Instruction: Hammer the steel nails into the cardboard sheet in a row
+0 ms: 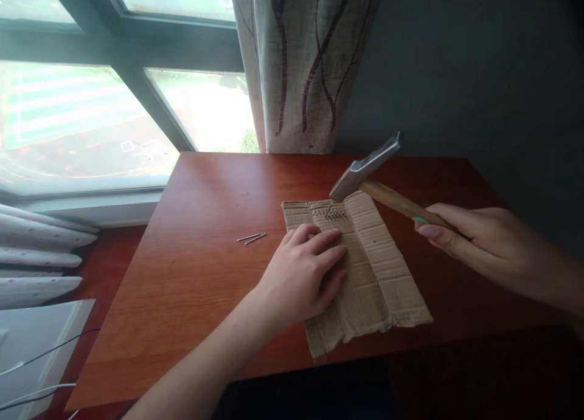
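Observation:
A wooden-handled hammer (392, 200) is gripped near the middle of its handle by my right hand (474, 234). Its metal head is tilted over the far edge of a worn piece of cardboard (365, 286). My left hand (303, 268) rests on the cardboard with its fingers apart, and nothing shows in it. Just beyond those fingertips, small nails (336, 213) stand in the cardboard beside rows of little holes. One nail seems to be right below the hammer head, though it is too small to be sure. Loose nails (252, 238) lie on the table left of the cardboard.
The brown wooden table (196, 274) reaches to the window (128, 43) at the back left. A patterned curtain (310, 67) hangs behind its far edge, with a dark wall to the right. Cables (45, 347) run at the lower left.

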`<state>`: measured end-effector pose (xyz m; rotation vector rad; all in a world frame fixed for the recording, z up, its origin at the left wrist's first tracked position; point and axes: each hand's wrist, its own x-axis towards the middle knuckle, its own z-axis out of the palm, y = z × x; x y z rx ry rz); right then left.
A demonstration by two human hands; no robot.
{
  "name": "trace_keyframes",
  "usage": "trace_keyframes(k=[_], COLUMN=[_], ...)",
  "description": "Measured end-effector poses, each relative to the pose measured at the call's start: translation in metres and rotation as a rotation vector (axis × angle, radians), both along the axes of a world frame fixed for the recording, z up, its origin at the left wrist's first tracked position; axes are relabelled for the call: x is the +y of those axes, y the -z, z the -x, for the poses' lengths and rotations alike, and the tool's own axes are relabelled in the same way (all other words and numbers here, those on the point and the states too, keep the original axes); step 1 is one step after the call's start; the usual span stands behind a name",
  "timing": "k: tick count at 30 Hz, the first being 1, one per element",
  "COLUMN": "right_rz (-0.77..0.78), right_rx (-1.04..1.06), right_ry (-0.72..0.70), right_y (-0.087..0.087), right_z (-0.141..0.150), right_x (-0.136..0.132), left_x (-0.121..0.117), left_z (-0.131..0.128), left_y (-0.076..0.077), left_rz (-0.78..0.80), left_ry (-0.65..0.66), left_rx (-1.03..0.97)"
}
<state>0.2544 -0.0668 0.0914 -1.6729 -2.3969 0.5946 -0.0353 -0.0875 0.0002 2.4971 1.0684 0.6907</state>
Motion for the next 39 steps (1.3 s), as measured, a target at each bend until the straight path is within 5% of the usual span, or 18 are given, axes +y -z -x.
trace_keyframes(k=[21, 39], right_rz=[0.064, 0.021], right_rx=[-0.071, -0.104], right_ry=[-0.005, -0.026], right_y=[0.004, -0.017], right_z=[0.000, 0.009], right_x=[0.001, 0.013], left_x=[0.000, 0.000], left_z=[0.000, 0.000], left_y=[0.001, 0.002], left_rz=[-0.005, -0.012], left_ry=[-0.004, 0.000], left_rx=[0.003, -0.006])
